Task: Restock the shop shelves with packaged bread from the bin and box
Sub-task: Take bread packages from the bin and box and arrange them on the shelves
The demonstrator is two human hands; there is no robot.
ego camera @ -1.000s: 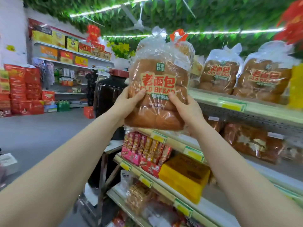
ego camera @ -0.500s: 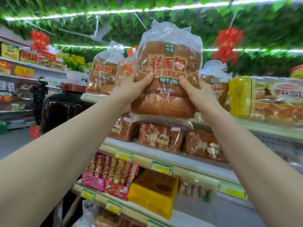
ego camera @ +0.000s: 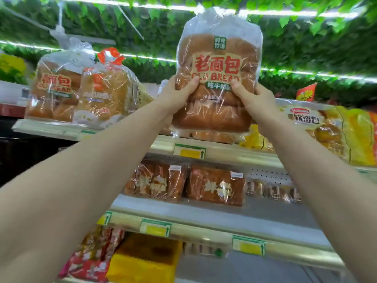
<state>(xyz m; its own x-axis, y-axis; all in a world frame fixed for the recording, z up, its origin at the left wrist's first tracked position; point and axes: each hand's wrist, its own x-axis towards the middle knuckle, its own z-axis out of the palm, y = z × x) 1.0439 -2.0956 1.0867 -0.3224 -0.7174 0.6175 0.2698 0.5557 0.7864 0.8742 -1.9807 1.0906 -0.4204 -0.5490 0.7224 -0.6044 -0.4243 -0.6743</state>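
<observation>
Left hand and right hand both grip the bread bag by its sides, upright over the top shelf, possibly touching its edge; best set it base-first into the gap, label facing out, without squashing the loaf.

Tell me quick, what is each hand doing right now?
Left hand: closed on the bread bag, holding its left edge.
Right hand: closed on the same bread bag, holding its right edge.
</observation>
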